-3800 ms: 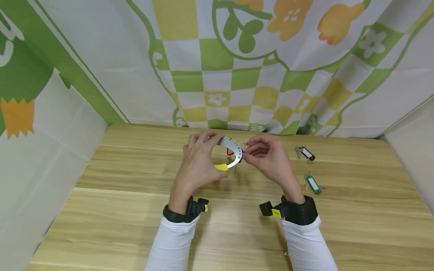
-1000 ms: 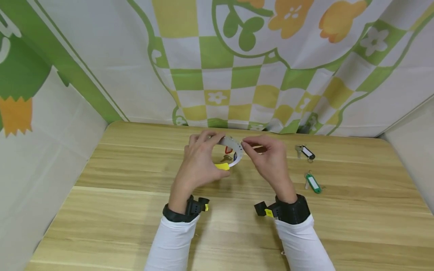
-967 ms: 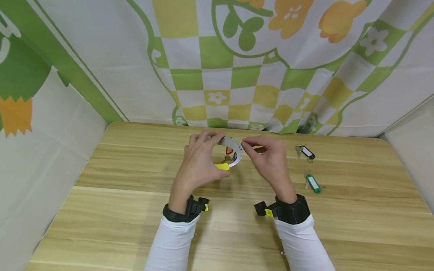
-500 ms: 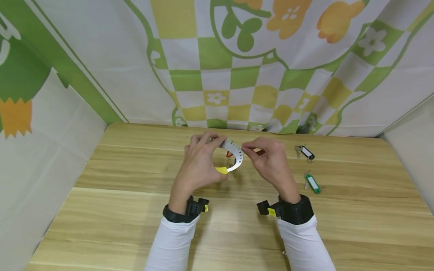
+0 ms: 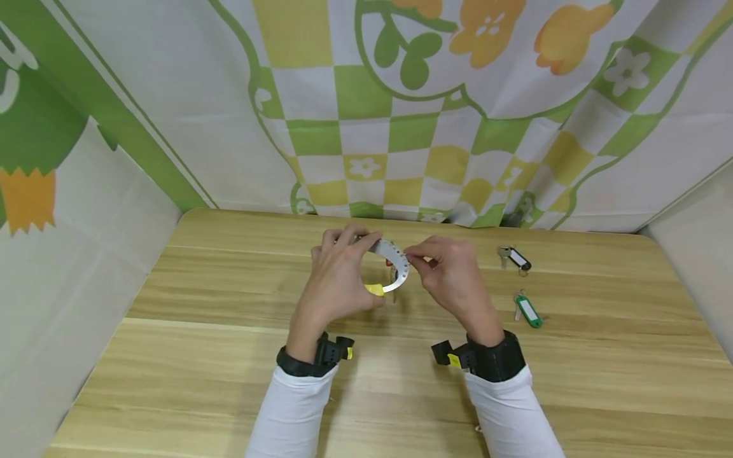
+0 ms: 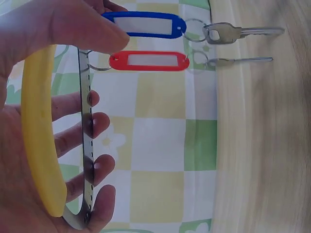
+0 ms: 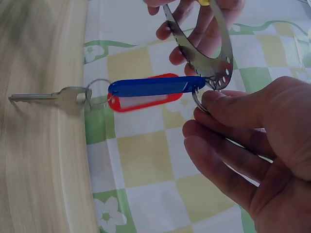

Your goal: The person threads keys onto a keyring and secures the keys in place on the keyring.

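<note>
Head view: one perforated metal loop (image 5: 403, 275) with yellow grip (image 5: 375, 290) is being held above the desk (image 5: 229, 356) by the left hand (image 5: 335, 273), thumb and fingers curled about it. Hands close together, loop between. One metal ring (image 7: 198, 100) of the blue key tag (image 7: 158, 87) is being pinched at the loop's edge by the right hand (image 5: 455, 273); whether a hole is threaded cannot be told. Between the hands, one red key tag (image 6: 150, 60) is being suspended beside the blue; a key is being carried by each. Right of the right hand, being supported by the desk: one black key tag (image 5: 519, 257) with key; one green key tag (image 5: 529, 312) with key, nearer the wrist.
</note>
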### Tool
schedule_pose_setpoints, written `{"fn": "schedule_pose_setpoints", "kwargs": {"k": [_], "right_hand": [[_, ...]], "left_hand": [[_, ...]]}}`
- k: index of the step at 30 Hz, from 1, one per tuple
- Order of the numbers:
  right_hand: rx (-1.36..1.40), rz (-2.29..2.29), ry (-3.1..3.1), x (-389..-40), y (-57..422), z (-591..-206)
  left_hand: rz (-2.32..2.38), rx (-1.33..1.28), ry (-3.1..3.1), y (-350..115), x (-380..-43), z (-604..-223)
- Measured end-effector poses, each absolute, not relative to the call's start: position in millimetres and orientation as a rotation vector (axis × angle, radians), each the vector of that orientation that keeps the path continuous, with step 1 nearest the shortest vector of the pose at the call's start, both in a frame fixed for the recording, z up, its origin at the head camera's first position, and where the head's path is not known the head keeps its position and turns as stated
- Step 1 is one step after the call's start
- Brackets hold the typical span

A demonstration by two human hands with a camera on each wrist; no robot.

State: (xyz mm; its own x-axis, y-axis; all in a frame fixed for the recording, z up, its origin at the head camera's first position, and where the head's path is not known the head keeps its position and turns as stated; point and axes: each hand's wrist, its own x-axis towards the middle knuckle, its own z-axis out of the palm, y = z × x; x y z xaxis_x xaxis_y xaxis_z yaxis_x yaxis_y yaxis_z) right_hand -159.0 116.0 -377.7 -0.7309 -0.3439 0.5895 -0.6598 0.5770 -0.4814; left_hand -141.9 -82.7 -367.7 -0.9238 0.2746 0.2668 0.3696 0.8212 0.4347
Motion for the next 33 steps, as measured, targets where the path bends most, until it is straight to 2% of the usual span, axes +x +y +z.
{"fn": "schedule_pose_setpoints", "kwargs": {"k": [15,33], "right_hand": [[0.464,1.167,-2.313,-159,106,-383],[0.804,0.955,-2.243,-164,118,-387]], "left_hand": [[-0.724,-0.419,-2.768,-75,-140,-364],[-0.764,-0.482,-2.826,-78,-140,-365]]}}
